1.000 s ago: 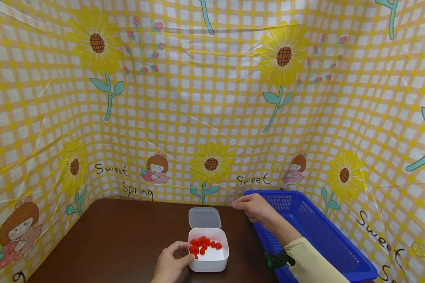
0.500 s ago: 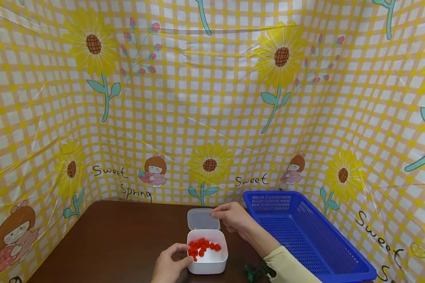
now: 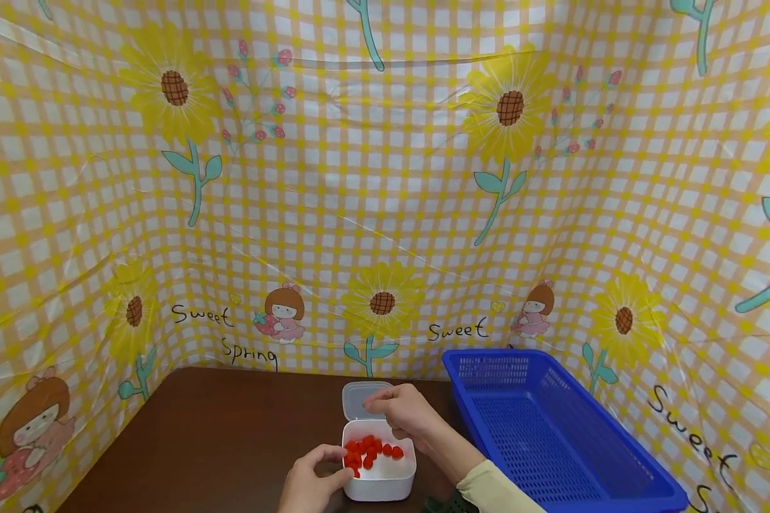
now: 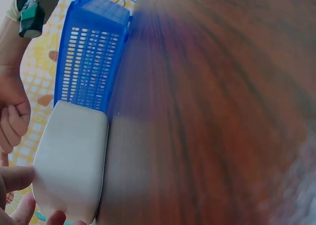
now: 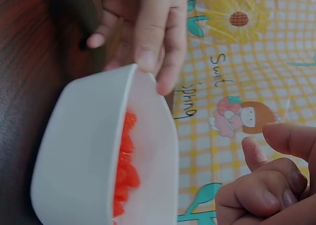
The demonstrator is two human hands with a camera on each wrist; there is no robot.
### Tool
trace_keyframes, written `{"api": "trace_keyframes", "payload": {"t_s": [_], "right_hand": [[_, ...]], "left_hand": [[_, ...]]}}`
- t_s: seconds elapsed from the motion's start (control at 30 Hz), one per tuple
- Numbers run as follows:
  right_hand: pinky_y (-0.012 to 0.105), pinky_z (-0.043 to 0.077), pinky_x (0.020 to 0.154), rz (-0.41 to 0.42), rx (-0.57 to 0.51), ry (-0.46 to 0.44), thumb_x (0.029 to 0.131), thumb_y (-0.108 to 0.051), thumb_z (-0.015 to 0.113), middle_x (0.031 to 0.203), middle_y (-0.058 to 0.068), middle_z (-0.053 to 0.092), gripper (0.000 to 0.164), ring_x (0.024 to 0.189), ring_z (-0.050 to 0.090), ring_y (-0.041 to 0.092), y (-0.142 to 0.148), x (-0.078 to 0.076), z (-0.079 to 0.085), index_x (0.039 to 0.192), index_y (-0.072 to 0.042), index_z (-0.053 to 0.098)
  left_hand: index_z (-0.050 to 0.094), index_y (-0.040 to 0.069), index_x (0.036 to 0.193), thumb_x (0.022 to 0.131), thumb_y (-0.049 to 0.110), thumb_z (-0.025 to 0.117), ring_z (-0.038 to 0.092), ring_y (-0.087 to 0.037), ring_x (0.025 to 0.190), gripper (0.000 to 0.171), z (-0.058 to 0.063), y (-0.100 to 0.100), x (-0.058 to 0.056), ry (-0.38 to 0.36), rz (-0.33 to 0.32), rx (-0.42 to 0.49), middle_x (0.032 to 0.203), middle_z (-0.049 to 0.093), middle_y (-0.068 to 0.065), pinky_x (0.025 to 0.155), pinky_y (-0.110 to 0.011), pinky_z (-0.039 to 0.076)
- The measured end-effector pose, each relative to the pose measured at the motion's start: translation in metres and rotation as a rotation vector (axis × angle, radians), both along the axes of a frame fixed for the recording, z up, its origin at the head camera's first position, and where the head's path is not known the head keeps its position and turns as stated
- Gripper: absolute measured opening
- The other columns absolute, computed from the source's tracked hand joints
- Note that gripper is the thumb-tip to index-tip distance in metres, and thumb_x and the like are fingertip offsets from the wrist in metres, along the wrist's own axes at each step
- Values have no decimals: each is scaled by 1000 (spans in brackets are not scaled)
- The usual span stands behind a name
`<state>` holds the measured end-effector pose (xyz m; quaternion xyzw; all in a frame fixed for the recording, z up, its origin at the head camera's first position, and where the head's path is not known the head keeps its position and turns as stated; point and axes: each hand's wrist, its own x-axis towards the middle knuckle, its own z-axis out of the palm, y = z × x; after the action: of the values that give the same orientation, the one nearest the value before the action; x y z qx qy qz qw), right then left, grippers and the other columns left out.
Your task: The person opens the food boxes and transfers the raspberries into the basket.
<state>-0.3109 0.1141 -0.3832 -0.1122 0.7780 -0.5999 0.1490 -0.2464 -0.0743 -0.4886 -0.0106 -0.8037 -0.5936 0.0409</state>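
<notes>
A white square food container (image 3: pixel 380 490) stands on the brown table, with several small red raspberry-like berries (image 5: pixel 127 170) lying mostly along its left side. My left hand (image 3: pixel 311 479) grips its left side, thumb near the front corner and fingers at the rim. The right wrist view shows those fingertips (image 5: pixel 146 59) right at the rim. Over the back right of the container hovers my right hand (image 3: pixel 407 417). Its lower fingers are curled; thumb and index come close together, and nothing shows between them. Behind the container lies a translucent lid (image 3: pixel 353 400), partly hidden by the right hand.
At the right of the table is a large blue perforated basket (image 3: pixel 526 420). A yellow checked cloth (image 3: pixel 385 178) with sunflowers closes off the back and both sides. The dark brown tabletop (image 3: pixel 231 427) extends to the left. A dark band with a green part (image 4: pixel 30 15) circles the right wrist.
My right hand has moved left and toward me, from beside the basket's near edge to over the lid and the container's back. The left hand stays on the container.
</notes>
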Motion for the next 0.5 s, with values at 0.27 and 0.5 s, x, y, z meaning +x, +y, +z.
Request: {"api": "trace_keyframes", "payload": {"t_s": [0.27, 0.5], "right_hand": [[18, 20, 41, -3, 23, -8, 88, -13, 68, 48, -9, 29, 31, 42, 19, 5, -5, 0, -21, 111, 8, 71], [17, 23, 40, 3, 32, -21, 89, -13, 68, 49, -9, 31, 30, 41, 21, 4, -12, -8, -40, 111, 7, 71]], "left_hand": [[72, 11, 108, 84, 26, 79, 66, -15, 82, 30, -1, 2, 2, 21, -9, -5, 107, 73, -8, 70, -34, 52], [73, 12, 108, 84, 27, 80, 63, -15, 84, 29, 1, -1, 0, 18, -3, -16, 106, 74, -8, 71, -36, 50]]}}
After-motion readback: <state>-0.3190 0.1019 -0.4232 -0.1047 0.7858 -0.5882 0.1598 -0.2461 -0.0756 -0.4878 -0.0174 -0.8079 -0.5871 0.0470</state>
